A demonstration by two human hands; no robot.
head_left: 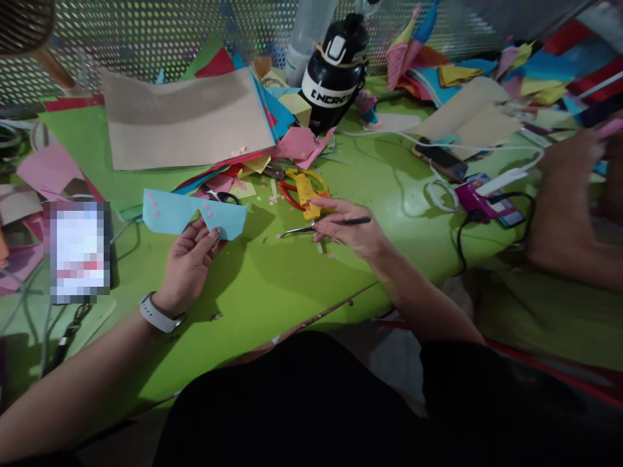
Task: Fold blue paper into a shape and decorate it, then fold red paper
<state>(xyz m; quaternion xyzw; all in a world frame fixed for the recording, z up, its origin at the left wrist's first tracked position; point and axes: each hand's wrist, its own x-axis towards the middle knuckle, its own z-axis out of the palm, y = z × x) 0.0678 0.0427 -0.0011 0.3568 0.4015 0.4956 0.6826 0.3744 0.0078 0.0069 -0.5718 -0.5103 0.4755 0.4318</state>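
My left hand [195,253] pinches the lower edge of a light blue paper cutout [178,214], lifted above the green table. Small pink paper bits [152,202] dot both of its halves. In my right hand [353,227] is a pair of dark tweezers [357,221], held like a pen, with the tips pointing left, low over the tabletop. Just behind that hand lies a yellow and red hand tool [305,191], partly covered by my fingers. Black-handled scissors [224,196] rest behind the cutout, and tiny pink scraps [330,255] are scattered near the tweezers.
A large beige sheet [189,123] lies over coloured papers at the back. Behind stands a black bottle [333,78]. A blurred-screen phone [80,250] is at left. Cables, a dark phone [440,159] and a magenta device [479,201] lie right, near another person's arm [559,201].
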